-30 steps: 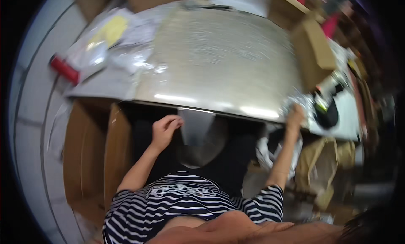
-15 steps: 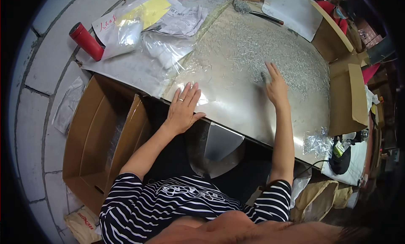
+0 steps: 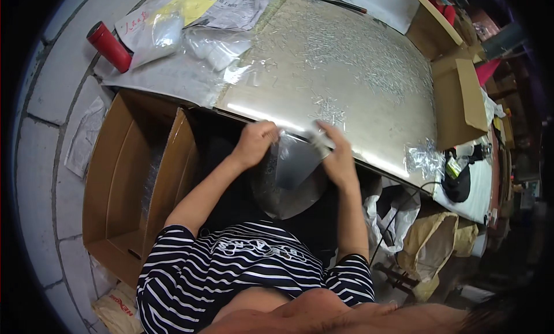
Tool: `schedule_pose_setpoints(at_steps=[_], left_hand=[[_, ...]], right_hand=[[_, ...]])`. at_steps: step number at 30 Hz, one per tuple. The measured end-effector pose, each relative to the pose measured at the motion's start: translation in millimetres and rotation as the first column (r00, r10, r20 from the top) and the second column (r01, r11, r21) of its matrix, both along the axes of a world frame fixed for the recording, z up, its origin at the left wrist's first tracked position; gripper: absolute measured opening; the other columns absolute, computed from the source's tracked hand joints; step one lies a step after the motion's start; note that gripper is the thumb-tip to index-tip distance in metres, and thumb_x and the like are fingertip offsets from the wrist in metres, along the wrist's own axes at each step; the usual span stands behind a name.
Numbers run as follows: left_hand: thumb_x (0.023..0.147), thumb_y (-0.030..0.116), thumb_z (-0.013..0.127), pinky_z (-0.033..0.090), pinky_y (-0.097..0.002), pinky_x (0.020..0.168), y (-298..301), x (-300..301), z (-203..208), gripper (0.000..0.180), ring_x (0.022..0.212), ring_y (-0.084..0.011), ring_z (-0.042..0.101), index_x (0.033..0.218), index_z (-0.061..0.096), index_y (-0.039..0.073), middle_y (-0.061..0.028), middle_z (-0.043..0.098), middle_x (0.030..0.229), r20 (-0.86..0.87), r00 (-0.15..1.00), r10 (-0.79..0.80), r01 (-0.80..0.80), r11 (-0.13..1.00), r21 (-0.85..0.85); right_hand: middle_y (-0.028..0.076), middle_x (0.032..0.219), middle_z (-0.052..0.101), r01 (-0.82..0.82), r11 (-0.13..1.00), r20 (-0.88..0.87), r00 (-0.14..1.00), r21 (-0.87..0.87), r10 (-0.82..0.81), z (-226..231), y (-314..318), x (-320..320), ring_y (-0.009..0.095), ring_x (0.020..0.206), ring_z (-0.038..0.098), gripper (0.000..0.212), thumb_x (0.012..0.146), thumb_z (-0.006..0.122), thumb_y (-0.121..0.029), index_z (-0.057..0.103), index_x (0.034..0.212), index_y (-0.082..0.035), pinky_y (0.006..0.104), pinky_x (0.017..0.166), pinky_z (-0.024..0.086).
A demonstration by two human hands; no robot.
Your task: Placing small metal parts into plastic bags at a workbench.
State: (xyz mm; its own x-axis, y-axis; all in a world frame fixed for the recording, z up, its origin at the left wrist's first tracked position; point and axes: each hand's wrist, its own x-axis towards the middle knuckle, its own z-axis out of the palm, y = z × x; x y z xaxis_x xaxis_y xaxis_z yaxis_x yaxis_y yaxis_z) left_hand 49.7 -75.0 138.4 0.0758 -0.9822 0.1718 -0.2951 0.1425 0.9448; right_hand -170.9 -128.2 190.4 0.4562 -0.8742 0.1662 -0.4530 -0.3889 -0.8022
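Note:
Short thin metal pins (image 3: pixel 375 63) lie scattered over the metal tabletop (image 3: pixel 277 97), with a small heap (image 3: pixel 328 112) close to its front edge. My left hand (image 3: pixel 258 143) is closed at that edge, pinching what looks like a small clear plastic bag (image 3: pixel 283 142). Just right of it, my right hand (image 3: pixel 339 158) is blurred by motion. Its fingers are bent around something pale grey at the thumb that I cannot make out. Below both hands, a curved metal chute (image 3: pixel 294 198) hangs under the table edge.
A red flask (image 3: pixel 108 48), plastic bags (image 3: pixel 164 37) and newspaper (image 3: pixel 236 11) lie at the left. An open cardboard box (image 3: pixel 115 178) stands beside my left arm. Cardboard walls (image 3: pixel 459 97) line the table's right side, near more clear plastic (image 3: pixel 424 158).
My right hand has come back from the spread pins to the front edge, and a small heap now lies there. My left hand, flat before, has moved off the tabletop and closed.

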Motion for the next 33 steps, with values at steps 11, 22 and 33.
schedule_pose_setpoints(at_steps=[11,22,33], left_hand=[[0.082,0.006,0.070,0.044,-0.0231,0.052,72,-23,-59,0.008,0.057,-0.0062,0.056,0.085,0.065,0.000,-0.0004,0.062,0.067,-0.287,0.906,-0.312,0.406,0.833,0.376],[0.073,0.009,0.078,0.052,-0.0302,0.066,68,-28,-95,0.027,0.070,-0.0173,0.065,0.093,0.063,-0.002,-0.0120,0.066,0.074,0.113,0.980,-0.165,0.108,0.912,0.395],[0.076,0.001,0.076,0.051,-0.0231,0.067,48,-31,-114,0.018,0.073,-0.0083,0.062,0.090,0.064,-0.003,-0.0035,0.065,0.078,-0.401,0.916,-0.008,0.159,0.926,0.343]], right_hand=[[0.002,0.072,0.064,-0.268,0.728,0.197,0.963,0.631,0.184,-116,89,-28,0.008,0.061,0.058,0.010,0.081,0.068,-0.002,0.068,0.091,-0.001,0.0254,0.054,0.046],[0.020,0.125,0.058,0.249,0.950,-0.017,0.966,-0.187,-0.256,-33,20,-44,0.029,0.105,0.062,0.039,0.086,0.068,-0.011,0.059,0.123,-0.003,0.0358,0.090,0.049],[0.021,0.143,0.044,-0.118,0.888,-0.417,0.905,-0.444,-0.088,-64,-156,88,0.038,0.136,0.037,0.048,0.091,0.055,-0.020,0.050,0.136,-0.007,0.0461,0.111,0.031]])
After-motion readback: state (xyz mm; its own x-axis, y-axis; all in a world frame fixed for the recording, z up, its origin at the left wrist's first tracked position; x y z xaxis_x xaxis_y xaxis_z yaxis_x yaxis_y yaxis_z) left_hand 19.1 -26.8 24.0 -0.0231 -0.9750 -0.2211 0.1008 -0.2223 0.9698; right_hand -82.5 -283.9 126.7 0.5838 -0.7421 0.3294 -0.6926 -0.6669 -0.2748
